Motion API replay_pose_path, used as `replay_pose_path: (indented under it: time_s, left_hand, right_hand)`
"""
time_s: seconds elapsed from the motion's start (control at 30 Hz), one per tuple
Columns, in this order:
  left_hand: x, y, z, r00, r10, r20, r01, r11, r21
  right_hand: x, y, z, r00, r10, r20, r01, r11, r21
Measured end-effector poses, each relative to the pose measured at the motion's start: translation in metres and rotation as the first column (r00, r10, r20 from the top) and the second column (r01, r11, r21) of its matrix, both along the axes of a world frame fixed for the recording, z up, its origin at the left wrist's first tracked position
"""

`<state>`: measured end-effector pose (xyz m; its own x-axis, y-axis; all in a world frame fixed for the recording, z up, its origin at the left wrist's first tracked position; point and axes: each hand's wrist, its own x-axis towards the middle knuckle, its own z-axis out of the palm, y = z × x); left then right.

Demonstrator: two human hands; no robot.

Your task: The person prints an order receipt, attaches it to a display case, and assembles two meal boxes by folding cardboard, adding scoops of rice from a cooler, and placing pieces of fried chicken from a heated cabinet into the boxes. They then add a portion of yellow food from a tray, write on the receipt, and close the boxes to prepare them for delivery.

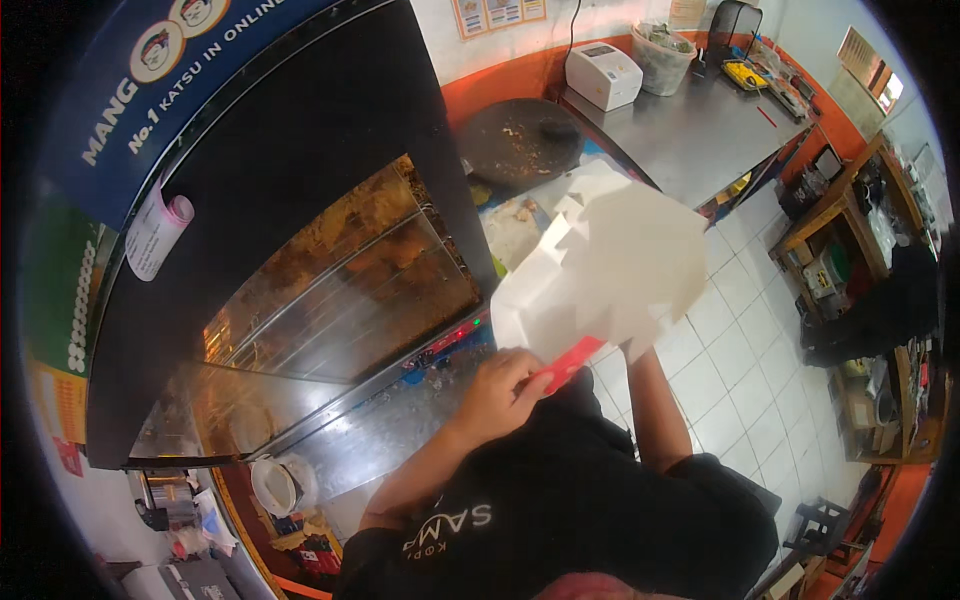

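Note:
A white takeaway box (532,300) is held up in front of my chest, its inner walls and folded flaps turned toward me. Part of the box is smeared and blurred. My left hand (502,386) pinches a flat red packet (566,365) whose far end overlaps the box's near side. The knuckles of that hand are close to the box's lower left edge. My right hand (640,354) is under the box's near right side; only the wrist shows plainly, and the fingers are hidden.
A glass-fronted heated cabinet (345,270) stands to the left above a steel counter (375,427). Ahead are a dark round board (525,142) with food scraps and a steel table (690,127) bearing a label printer (604,75) and a white bucket (663,58). Wooden shelving (847,195) lines the right.

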<state>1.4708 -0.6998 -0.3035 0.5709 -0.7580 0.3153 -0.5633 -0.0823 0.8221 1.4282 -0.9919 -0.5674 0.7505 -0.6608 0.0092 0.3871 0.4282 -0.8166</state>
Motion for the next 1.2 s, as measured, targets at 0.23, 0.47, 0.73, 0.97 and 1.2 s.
replay_pose_path:
  time_s: [0.23,0.47,0.73,0.97,1.2]
  left_hand:
    - [-0.021,0.074,-0.035,0.617,0.125,-0.777,-0.188,0.982,0.009]
    - [-0.026,0.081,-0.058,0.48,0.275,-0.833,-0.261,0.951,0.164]
    - [-0.033,0.092,-0.068,0.489,0.32,-0.811,-0.292,0.937,0.194]
    - [-0.035,0.09,-0.064,0.583,0.297,-0.756,-0.284,0.946,0.153]
    - [-0.029,0.111,-0.071,0.445,0.0,-0.896,-0.362,0.915,-0.18]
  right_hand:
    - [-0.027,0.1,0.165,0.924,-0.328,-0.199,0.204,0.86,-0.469]
    - [-0.003,0.169,0.205,0.974,0.077,-0.214,-0.212,0.646,-0.733]
    - [-0.01,0.185,0.198,0.914,0.133,-0.384,-0.403,0.419,-0.814]
    - [-0.012,0.184,0.204,0.832,0.463,-0.306,-0.503,0.396,-0.768]
    - [-0.045,0.159,0.185,0.939,0.139,-0.315,-0.299,0.785,-0.543]
